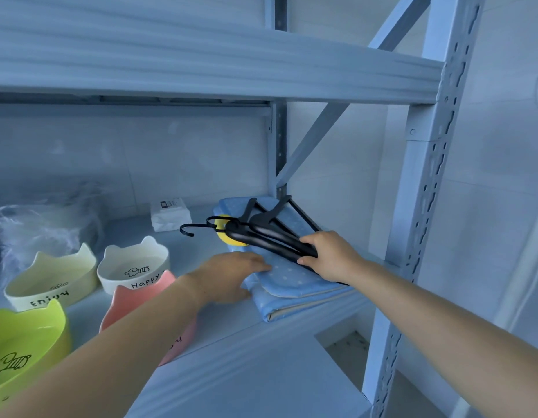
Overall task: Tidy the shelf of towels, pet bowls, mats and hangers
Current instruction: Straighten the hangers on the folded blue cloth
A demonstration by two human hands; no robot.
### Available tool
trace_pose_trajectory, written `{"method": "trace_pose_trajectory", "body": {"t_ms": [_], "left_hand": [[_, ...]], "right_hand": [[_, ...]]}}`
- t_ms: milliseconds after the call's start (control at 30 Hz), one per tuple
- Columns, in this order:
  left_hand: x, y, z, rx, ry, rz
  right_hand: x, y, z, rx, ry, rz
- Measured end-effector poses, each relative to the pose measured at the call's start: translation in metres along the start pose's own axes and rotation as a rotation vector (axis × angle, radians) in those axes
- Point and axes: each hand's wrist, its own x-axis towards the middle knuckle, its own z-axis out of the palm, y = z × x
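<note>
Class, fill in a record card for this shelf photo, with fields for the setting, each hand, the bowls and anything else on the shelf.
Setting: grey shelf
Left hand: rests flat on the folded blue mat
Right hand: grips black hangers, atop the mat
Bowls: cream bowl, white bowl, pink bowl, green bowl, left of the mat
Other: white pack at the back

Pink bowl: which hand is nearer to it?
Left. The left hand rests on the blue mat beside the pink bowl; the right hand grips black hangers farther right.
</note>
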Motion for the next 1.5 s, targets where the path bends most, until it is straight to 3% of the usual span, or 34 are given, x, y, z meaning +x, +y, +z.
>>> {"method": "trace_pose_trajectory", "body": {"t_ms": [367,500,700,967,1167,1500], "left_hand": [[-0.004,0.009,-0.006,-0.121,-0.04,-0.09],[0.008,0.009,-0.01,-0.104,0.067,-0.124],[0.049,0.015,-0.012,-0.115,0.178,-0.041],[0.096,0.026,0.0,-0.027,0.035,0.053],[0.08,0.009,-0.028,-0.148,0.118,0.026],[0.011,-0.024,-0.066,-0.037,0.178,-0.12]], "right_hand": [[-0.001,0.012,0.0,0.128,-0.008,0.033],[-0.001,0.021,-0.004,0.166,0.062,0.062],[0.003,0.043,-0.018,0.191,0.112,0.094],[0.01,0.077,-0.025,0.183,0.087,0.074],[0.025,0.083,-0.025,0.208,0.119,0.038],[0.057,0.064,-0.011,0.149,0.137,0.059]]}}
